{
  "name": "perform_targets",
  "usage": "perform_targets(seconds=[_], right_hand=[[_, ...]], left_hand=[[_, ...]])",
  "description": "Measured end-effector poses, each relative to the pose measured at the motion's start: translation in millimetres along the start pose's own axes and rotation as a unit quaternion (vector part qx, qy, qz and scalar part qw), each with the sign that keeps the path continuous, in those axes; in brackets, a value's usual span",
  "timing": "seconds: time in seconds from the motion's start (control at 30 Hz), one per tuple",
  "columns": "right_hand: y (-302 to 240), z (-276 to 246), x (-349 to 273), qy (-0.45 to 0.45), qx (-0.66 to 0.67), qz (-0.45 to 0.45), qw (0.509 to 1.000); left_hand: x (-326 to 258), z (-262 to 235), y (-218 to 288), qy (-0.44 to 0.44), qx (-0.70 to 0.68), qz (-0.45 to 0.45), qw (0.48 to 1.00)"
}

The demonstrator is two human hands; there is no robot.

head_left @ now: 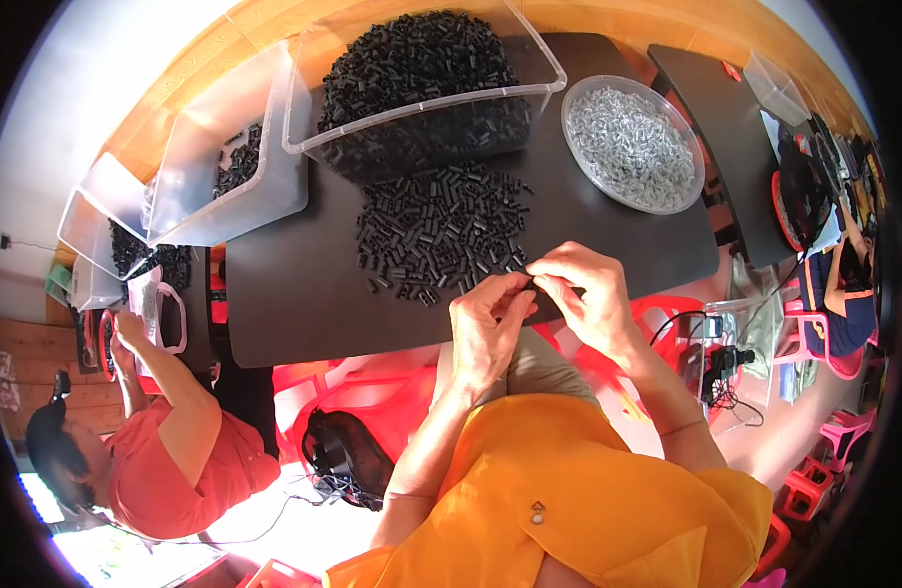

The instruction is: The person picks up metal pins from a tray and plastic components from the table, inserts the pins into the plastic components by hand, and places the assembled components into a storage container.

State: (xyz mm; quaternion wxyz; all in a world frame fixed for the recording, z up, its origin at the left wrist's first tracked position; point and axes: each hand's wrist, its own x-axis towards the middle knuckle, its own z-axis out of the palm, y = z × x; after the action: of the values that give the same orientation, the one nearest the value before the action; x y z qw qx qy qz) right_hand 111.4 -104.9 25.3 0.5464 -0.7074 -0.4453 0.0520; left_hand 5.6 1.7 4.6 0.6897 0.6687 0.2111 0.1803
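Over the front edge of the dark table, my left hand [488,325] and my right hand [590,292] meet, both with fingers pinched together. Between their fingertips shows a sliver of a small black piece [530,285]; the fingers hide most of it, and I cannot tell whether something else is joined to it. Just beyond my hands spreads a loose heap of short black plastic tubes [441,227]. To the right of the heap, a round clear tray [701,186] holds many small, shiny, silvery-clear pieces [632,142].
Behind the heap stands a large clear bin [426,106] full of black pieces. Left of it is another bin [284,171] with fewer. A co-worker in red [191,451] sits at the left table. Red stools [372,387] and a black bag [348,451] are below.
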Motion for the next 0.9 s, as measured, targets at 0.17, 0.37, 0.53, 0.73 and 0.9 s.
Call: perform_targets(seconds=[0.17, 0.37, 0.53, 0.73, 0.9], right_hand=[[3.5, 1.9, -2.1, 0.008, 0.043, 0.007, 0.999], [2.9, -1.1, -2.2, -0.027, 0.006, -0.019, 0.999], [-9.9, -16.2, 7.7, -0.099, 0.062, 0.041, 0.992], [-16.1, -25.9, 15.4, -0.151, -0.206, -0.078, 0.964], [-1.2, -21.8, 19.0, -0.166, -0.353, -0.187, 0.901]], left_hand=[[1.7, 0.6, 1.8, 0.002, 0.019, 0.008, 1.0], [4.4, -3.2, 2.2, -0.018, 0.008, -0.007, 1.0], [6.5, -8.2, 4.0, -0.058, -0.15, -0.063, 0.985], [8.9, -6.5, 11.6, -0.06, -0.204, -0.089, 0.973], [8.8, -7.0, 8.8, -0.043, -0.193, -0.088, 0.976]])
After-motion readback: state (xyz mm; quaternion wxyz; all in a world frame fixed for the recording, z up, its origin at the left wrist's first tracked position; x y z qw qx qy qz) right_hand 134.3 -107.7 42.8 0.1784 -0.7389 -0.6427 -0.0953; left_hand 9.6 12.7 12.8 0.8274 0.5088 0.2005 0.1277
